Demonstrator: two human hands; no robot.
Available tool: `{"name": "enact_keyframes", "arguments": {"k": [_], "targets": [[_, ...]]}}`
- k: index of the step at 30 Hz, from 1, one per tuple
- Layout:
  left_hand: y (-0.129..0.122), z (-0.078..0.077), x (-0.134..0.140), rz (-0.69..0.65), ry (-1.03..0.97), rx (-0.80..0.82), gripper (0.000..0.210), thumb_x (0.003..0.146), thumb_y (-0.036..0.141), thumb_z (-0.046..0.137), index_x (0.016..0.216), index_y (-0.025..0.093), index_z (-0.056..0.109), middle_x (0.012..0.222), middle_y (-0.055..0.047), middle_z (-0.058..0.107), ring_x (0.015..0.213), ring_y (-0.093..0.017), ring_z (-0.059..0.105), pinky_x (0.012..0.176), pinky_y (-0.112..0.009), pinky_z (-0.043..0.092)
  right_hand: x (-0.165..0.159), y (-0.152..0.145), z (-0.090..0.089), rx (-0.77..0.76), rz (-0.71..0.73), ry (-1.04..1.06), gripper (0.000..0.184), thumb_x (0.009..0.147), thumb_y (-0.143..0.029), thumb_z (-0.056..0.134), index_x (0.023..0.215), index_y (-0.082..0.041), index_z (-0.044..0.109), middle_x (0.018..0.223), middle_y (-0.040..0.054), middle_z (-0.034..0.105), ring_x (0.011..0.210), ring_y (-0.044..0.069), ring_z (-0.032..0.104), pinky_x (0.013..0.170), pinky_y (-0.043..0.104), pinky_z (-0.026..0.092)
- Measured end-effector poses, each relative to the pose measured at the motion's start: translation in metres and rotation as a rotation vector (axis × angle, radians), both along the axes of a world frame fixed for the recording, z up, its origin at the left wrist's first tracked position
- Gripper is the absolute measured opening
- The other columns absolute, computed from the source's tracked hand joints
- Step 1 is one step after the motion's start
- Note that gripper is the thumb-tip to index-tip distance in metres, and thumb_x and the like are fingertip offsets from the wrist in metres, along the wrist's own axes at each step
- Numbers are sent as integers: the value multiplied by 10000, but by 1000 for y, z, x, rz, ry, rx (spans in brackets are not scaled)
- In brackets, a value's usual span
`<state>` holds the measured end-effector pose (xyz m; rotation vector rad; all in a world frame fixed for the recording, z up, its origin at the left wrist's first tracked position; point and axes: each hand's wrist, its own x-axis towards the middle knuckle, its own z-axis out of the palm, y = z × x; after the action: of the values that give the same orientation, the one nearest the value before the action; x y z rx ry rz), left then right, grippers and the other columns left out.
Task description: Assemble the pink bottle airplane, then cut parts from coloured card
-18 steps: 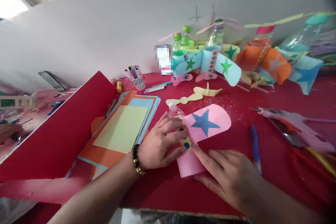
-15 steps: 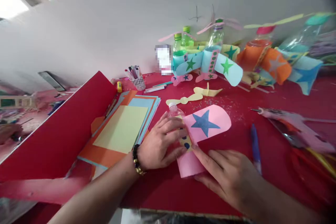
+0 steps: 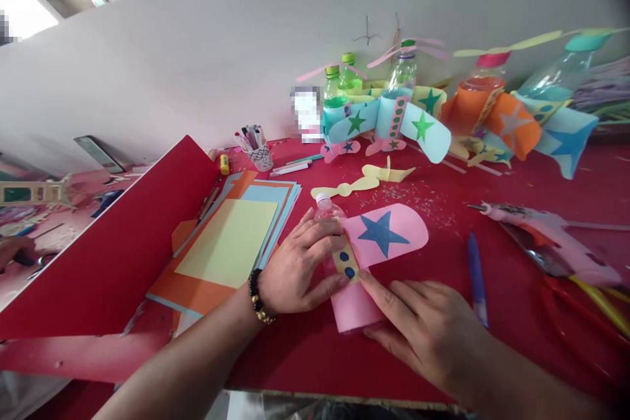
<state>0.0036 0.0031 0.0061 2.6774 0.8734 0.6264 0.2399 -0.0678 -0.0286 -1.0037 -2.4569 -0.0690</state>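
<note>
Pink paper (image 3: 355,310) wraps the bottle (image 3: 329,209) lying at the near centre of the red table (image 3: 295,371). Your left hand (image 3: 301,266) curves half-closed over it, holding it; your right hand (image 3: 427,320) touches its yellow strip (image 3: 346,264), forefinger outstretched; whether it grips is unclear.

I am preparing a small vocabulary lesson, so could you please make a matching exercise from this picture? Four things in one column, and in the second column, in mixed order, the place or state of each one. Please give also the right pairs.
Column 1
1. left hand
2. right hand
3. glue gun
4. pen cup

Column 2
A. pink, lying toward the right edge of the picture
B. curled over the bottle, a beaded bracelet at its wrist
C. upright, near the wall
D. index fingertip at the dotted yellow strip

Right pairs: 1-B, 2-D, 3-A, 4-C
</note>
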Motion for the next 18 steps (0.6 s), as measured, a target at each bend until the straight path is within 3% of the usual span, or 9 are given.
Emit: {"name": "enact_keyframes", "arguments": {"k": [11, 18], "targets": [[0, 0, -1, 17, 28, 14, 410, 843, 401, 598, 1202, 208, 551, 1290, -125, 540, 1208, -272, 501, 1120, -512, 273, 2, -2, 1, 85, -16, 93, 479, 900, -352, 588, 1304, -110, 503, 845, 58, 691, 705, 191, 629, 647, 343, 403], [-2, -1, -1, 25, 40, 10, 445, 840, 433, 603, 1221, 206, 555, 1319, -120, 540, 1274, -275, 462, 1156, -528, 220, 1, 1, 0, -39, 20, 16, 533, 896, -354, 587, 1365, -135, 458, 744, 14, 638, 631, 177, 607, 580, 324, 402]]}}
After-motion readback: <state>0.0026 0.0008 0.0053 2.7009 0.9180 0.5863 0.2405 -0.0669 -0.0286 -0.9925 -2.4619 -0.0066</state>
